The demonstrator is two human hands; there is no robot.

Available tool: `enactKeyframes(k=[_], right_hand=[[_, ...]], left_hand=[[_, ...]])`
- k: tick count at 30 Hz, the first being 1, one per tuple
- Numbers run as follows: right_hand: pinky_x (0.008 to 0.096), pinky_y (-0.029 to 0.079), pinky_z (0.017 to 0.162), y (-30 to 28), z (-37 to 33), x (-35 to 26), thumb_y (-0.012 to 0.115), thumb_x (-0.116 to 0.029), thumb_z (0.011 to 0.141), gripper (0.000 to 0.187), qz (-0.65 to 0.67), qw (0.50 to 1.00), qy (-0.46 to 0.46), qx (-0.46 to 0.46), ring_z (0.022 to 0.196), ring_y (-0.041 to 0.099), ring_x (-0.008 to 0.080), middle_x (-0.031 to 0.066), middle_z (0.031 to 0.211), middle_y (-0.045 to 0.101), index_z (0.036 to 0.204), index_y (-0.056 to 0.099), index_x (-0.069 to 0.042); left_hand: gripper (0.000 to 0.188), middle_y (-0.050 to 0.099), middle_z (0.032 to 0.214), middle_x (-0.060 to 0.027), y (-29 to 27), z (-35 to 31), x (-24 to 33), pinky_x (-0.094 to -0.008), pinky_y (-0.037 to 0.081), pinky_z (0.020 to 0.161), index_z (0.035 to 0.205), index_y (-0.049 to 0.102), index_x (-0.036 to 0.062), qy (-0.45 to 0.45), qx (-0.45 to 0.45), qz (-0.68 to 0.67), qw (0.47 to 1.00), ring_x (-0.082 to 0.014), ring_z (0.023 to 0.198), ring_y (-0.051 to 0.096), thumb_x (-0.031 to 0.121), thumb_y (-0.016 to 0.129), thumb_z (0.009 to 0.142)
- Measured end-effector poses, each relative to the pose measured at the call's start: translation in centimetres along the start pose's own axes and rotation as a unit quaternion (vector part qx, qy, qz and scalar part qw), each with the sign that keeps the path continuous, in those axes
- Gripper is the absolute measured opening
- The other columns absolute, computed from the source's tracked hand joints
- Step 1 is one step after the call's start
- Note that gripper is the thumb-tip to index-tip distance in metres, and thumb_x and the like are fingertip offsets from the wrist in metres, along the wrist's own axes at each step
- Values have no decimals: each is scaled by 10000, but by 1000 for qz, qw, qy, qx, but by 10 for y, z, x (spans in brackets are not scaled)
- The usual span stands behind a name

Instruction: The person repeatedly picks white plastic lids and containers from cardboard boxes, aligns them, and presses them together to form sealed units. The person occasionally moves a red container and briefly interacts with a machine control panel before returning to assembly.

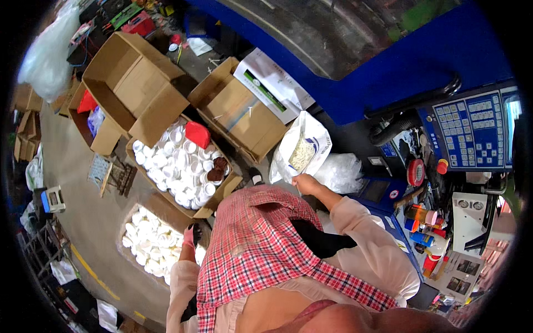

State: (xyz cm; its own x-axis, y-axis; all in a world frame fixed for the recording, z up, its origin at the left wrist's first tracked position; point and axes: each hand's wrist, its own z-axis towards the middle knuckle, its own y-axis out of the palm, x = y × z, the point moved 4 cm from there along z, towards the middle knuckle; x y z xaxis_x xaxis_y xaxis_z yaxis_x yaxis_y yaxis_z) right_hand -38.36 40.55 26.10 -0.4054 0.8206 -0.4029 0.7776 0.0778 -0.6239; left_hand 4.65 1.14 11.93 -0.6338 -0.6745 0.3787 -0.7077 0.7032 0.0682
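My right hand point(305, 184) is closed at the near rim of a white woven sack point(317, 129). Whatever it pinches is too small to make out. Inside the sack lie many small pale pieces point(302, 154). On the other side, my left hand point(190, 237) hangs beside the apron, close to a carton of round white lids point(149, 240); something dark is at its fingers, and their grip is unclear. Ahead of it stands another cardboard box of white lids point(176, 164), with a red piece point(197, 134) and brown pieces point(218, 169) on top.
Open cardboard boxes point(252, 130) stand farther ahead. To the right are a blue machine with a keypad panel point(469, 132), a red button point(442, 166) and several bottles point(425, 238). A clear plastic bag point(340, 173) lies beside the sack. A small wooden stool point(117, 176) is at left.
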Motion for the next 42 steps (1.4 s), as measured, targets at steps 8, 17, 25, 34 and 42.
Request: enactKeyframes(k=[8, 17, 25, 34, 42], right_hand=[[437, 499, 786, 34, -3, -11, 583, -179, 815, 186, -25, 998, -52, -22, 890, 646, 354, 180, 911, 680, 925, 675, -62], [442, 500, 725, 83, 16, -40, 670, -225, 771, 201, 2, 990, -101, -98, 837, 639, 361, 157, 879, 679, 891, 677, -65], [358, 505, 699, 122, 69, -37, 648, -144, 806, 137, 62, 958, -46, -276, 743, 653, 220, 104, 819, 696, 909, 693, -66], [354, 513, 625, 148, 438, 67, 699, -211, 836, 467, 98, 984, 39, 143, 805, 623, 277, 145, 947, 601, 1224, 479, -75], [483, 424, 955, 189, 658, 141, 773, -395, 715, 862, -228, 929, 114, 268, 1203, 467, 425, 267, 1296, 495, 1416, 345, -133]], left_hand=[[231, 604, 754, -22, 18, -20, 33, -264, 400, 487, 1028, 617, 134, 13, 21, 14, 1000, -148, 581, 574, 331, 584, 912], [224, 640, 809, -13, 8, 11, 30, -272, 443, 550, 991, 654, 73, 75, -5, -3, 997, -132, 647, 586, 271, 560, 943], [334, 675, 1012, -133, 49, 69, 18, -335, 467, 857, 1136, 612, -4, 207, 46, 172, 962, -225, 928, 622, 258, 557, 935], [336, 664, 1059, -157, 108, 228, 17, -318, 455, 882, 1152, 599, -21, 279, 51, 29, 959, -230, 974, 616, 238, 544, 945], [347, 620, 1100, -191, 125, 262, 31, -333, 448, 913, 1200, 537, -48, 330, 102, 85, 935, -278, 1016, 600, 43, 576, 867]])
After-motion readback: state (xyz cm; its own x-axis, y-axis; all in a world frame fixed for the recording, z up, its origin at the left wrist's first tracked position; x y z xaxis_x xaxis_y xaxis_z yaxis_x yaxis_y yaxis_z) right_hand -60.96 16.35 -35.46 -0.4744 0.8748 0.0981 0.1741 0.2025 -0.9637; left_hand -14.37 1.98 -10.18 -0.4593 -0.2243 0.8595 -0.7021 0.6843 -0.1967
